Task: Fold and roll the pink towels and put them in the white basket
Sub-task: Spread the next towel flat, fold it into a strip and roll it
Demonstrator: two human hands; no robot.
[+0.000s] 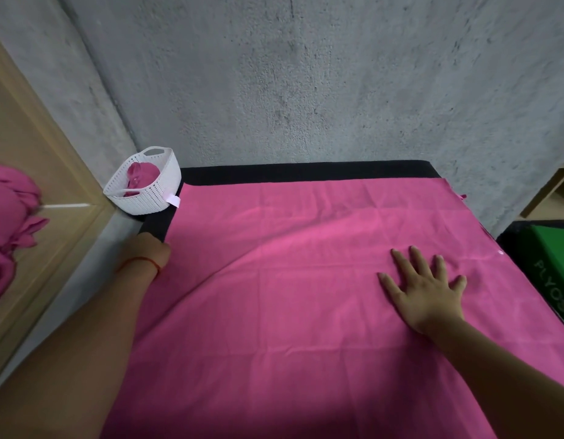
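Observation:
A large pink towel lies spread flat over a black-topped table, with a diagonal ridge running across it. My right hand presses flat on the towel's right part, fingers spread. My left hand is at the towel's left edge; its fingers are hidden under or behind the cloth, so its grip cannot be made out. A white woven basket stands at the table's back left corner with a rolled pink towel inside.
A heap of pink towels lies at the far left on a wooden surface. A grey concrete wall rises right behind the table. To the right stands a green and black box, with wooden shelving beyond it.

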